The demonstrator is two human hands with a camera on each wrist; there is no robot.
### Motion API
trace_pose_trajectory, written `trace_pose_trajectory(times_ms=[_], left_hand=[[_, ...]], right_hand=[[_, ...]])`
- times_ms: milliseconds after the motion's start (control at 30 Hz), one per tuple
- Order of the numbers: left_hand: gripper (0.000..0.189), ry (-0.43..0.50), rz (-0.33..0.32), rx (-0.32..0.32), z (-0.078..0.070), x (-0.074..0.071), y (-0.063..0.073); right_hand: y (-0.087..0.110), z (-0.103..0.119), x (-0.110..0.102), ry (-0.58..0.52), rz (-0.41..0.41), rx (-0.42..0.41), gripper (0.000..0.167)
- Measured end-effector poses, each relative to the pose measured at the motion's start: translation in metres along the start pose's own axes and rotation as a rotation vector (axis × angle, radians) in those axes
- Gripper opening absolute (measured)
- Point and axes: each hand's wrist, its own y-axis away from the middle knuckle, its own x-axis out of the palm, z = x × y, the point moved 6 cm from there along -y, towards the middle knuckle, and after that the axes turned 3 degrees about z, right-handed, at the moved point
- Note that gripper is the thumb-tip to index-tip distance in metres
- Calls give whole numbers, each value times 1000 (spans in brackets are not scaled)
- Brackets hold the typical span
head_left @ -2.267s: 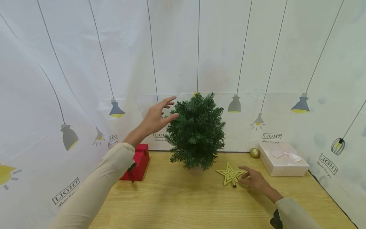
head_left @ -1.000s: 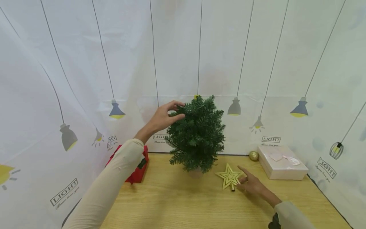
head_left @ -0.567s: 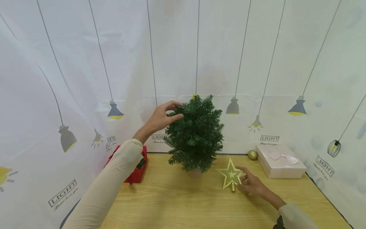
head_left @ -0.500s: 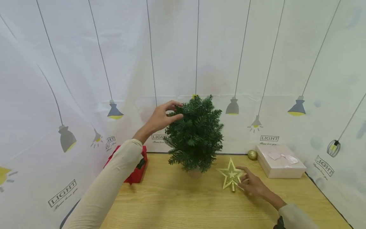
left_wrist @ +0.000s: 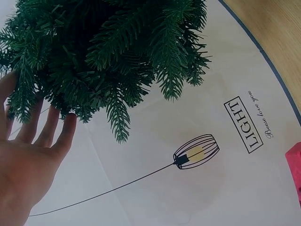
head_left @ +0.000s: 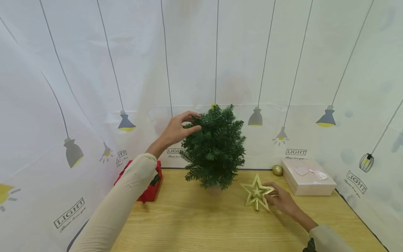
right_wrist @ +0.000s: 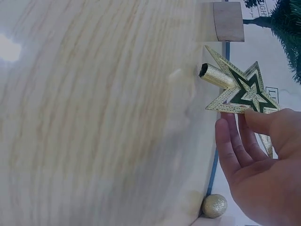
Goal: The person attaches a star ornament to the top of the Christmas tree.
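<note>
A small green artificial Christmas tree (head_left: 215,147) stands upright at mid-table on a block-like wooden base (right_wrist: 229,21). My left hand (head_left: 177,129) touches its upper left side, thumb and fingers spread apart. In the left wrist view the fingertips of the left hand (left_wrist: 35,155) reach into the foliage, which partly hides them. To the right of the tree, my right hand (head_left: 283,201) pinches a gold star tree topper (head_left: 256,192) by its right side, between thumb and fingers. The star is tilted up, its short tube (right_wrist: 216,75) pointing down toward the tabletop.
A red box (head_left: 154,185) sits left of the tree, partly behind my left sleeve. At the back right are a gold ball (head_left: 277,170) and a pale pink gift box (head_left: 310,176) with a bow. The wooden table (head_left: 189,227) ends at a lamp-printed wall sheet (head_left: 189,52).
My left hand has come in from the left to touch the tree. My right hand has taken hold of the star, which lay flat before, and tipped it up slightly to the right.
</note>
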Motion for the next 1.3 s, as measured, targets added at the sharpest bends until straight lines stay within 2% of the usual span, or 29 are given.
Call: trace_pose_trajectory(times_ms=[233, 400, 700, 1300], left_hand=[[43, -7, -3, 1, -2, 0, 1], [44, -6, -1, 2, -3, 0, 1], [44, 2, -1, 4, -2, 0, 1], [44, -8, 6, -4, -3, -1, -1]], right_hand=[[-4, 12, -14, -26, 4, -7, 42], [-9, 25, -26, -18, -13, -42, 42], [-16, 60, -45, 85, -52, -108, 42], [-29, 109, -86, 190, -81, -93, 43]])
